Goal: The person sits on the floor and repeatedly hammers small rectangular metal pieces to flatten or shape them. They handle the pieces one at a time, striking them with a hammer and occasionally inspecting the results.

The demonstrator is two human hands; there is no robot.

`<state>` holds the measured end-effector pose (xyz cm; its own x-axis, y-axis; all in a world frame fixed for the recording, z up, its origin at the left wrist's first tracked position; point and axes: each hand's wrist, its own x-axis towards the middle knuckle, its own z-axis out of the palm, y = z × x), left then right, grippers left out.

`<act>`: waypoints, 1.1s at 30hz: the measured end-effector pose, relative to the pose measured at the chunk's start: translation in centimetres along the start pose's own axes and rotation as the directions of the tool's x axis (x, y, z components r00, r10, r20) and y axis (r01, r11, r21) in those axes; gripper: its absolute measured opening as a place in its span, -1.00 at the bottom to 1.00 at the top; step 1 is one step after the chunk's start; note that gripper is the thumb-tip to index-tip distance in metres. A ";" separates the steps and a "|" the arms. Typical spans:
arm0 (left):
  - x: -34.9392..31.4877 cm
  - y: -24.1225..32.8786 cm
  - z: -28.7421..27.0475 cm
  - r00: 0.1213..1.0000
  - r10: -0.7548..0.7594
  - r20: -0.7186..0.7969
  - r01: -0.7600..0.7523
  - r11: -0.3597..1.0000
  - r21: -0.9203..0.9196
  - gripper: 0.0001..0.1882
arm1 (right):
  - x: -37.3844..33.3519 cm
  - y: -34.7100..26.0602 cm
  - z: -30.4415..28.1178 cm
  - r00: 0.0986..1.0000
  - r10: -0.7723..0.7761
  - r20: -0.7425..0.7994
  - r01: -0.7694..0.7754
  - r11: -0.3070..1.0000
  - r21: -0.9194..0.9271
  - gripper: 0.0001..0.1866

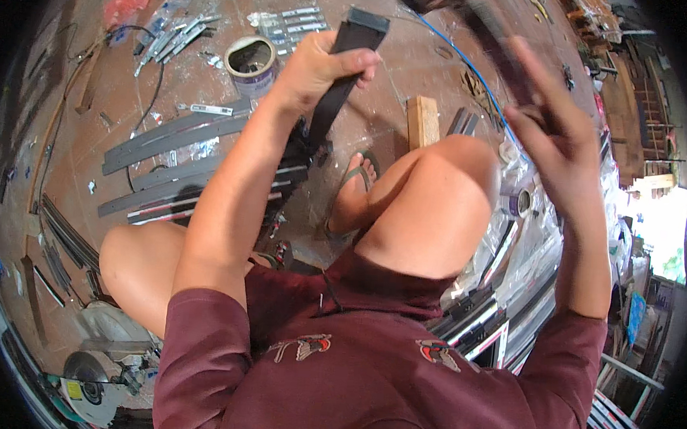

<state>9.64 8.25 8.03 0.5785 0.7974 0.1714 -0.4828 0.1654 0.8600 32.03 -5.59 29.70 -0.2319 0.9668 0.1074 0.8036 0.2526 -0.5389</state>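
Observation:
My left hand [318,67] is closed around a black rectangular metal tube [331,113], its capped end upward and its thumb across the near face. The tube leans over the floor; its lower end meets dark parts that I cannot make out clearly. Raised at the upper right, my right hand [555,144] grips a hammer [494,40] by its handle. Motion smears the hammer, and its head is up at the top edge, to the right of the tube and apart from it.
A paint can [252,64] stands beyond my left forearm, near several metal drawer slides [178,41]. Grey strips [169,139] lie at the left. A wooden block [423,122] is by my knee. A circular saw [90,384] sits lower left; a blue hose [464,59] crosses the floor.

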 end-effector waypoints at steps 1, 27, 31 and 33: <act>-0.1 0.0 0.5 1.000 0.010 0.001 -0.010 1.000 -0.001 -0.55 | 0.0 0.1 -0.2 0.990 -0.036 -0.136 0.044 0.997 0.057 -0.37; 0.1 0.0 2.2 0.987 0.080 -0.136 -0.060 0.987 0.148 -0.74 | 1.9 -2.0 0.2 0.984 -0.172 0.037 0.174 0.982 -0.076 -0.34; -0.4 0.5 2.6 0.983 0.085 -0.166 -0.057 0.984 0.167 -0.73 | 2.0 -1.3 -0.7 0.983 -0.176 0.049 0.180 0.981 -0.074 -0.31; -0.1 0.2 2.2 0.977 0.096 -0.188 -0.054 0.974 0.218 -0.74 | 1.9 -1.1 0.0 0.984 -0.179 -0.021 0.177 0.983 -0.052 -0.29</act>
<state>10.97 6.91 9.24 0.3954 0.9046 0.1595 -0.3579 -0.0082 0.9337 30.66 -4.04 30.51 -0.3603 0.9067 0.2192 0.7772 0.4217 -0.4671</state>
